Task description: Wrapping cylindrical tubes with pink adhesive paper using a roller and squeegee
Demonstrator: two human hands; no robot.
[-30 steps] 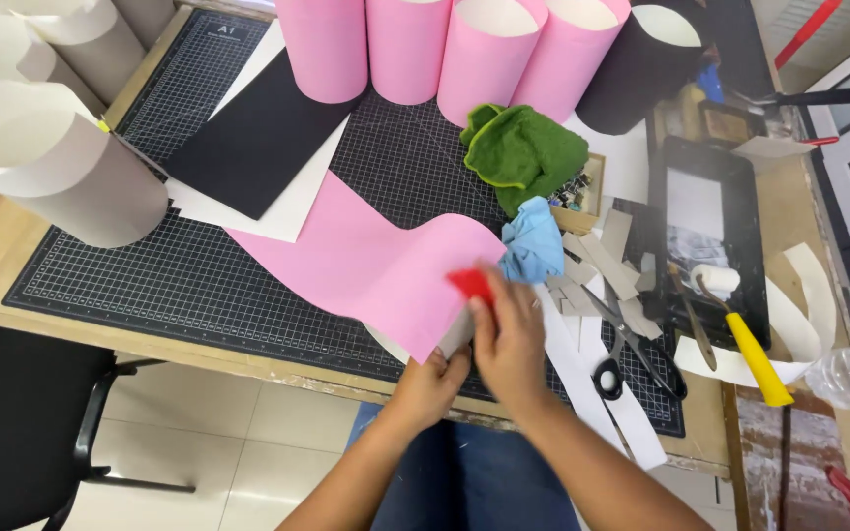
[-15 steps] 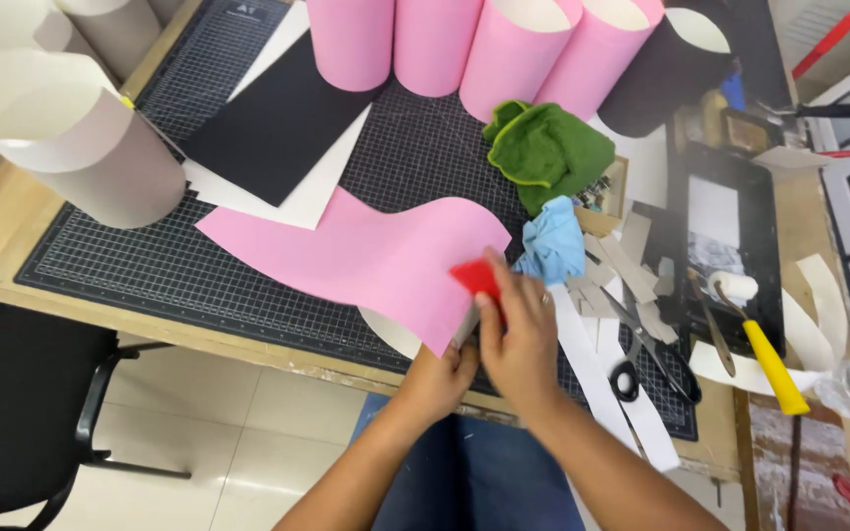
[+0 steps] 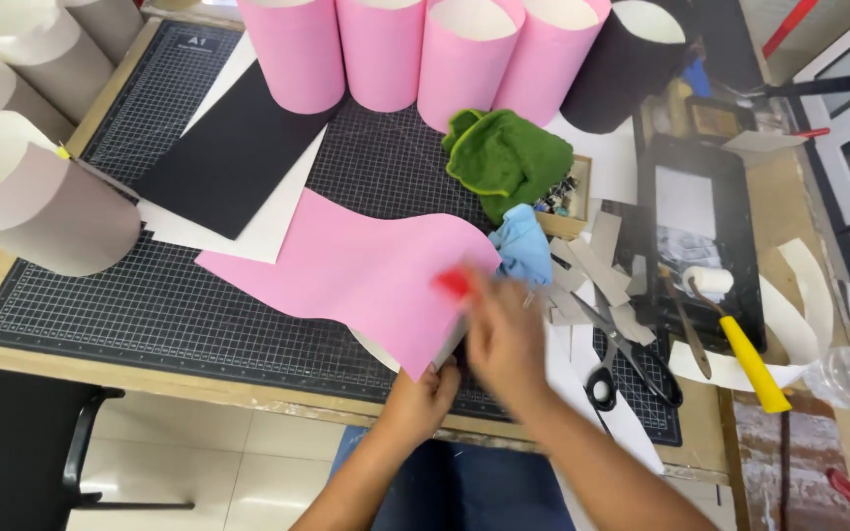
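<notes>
A pink paper sheet (image 3: 356,270) lies curved over the black cutting mat (image 3: 159,315). My left hand (image 3: 430,393) pinches the sheet's near corner against a white card underneath. My right hand (image 3: 504,334) is blurred, holding a small red tool (image 3: 453,284) on the pink sheet's right edge. A blue cloth (image 3: 523,246) lies just beyond my right hand, and a green cloth (image 3: 509,157) sits farther back.
Several pink paper cylinders (image 3: 415,54) stand at the back, a black one (image 3: 622,64) beside them, beige rolls (image 3: 41,206) at left. A black sheet (image 3: 228,157) lies on white paper. Scissors (image 3: 622,359), card scraps, a black tray (image 3: 700,246) and a yellow-handled roller (image 3: 740,349) sit right.
My right hand has slid the red tool a little along the pink sheet's edge and is motion-blurred. My left hand keeps its pinch on the corner.
</notes>
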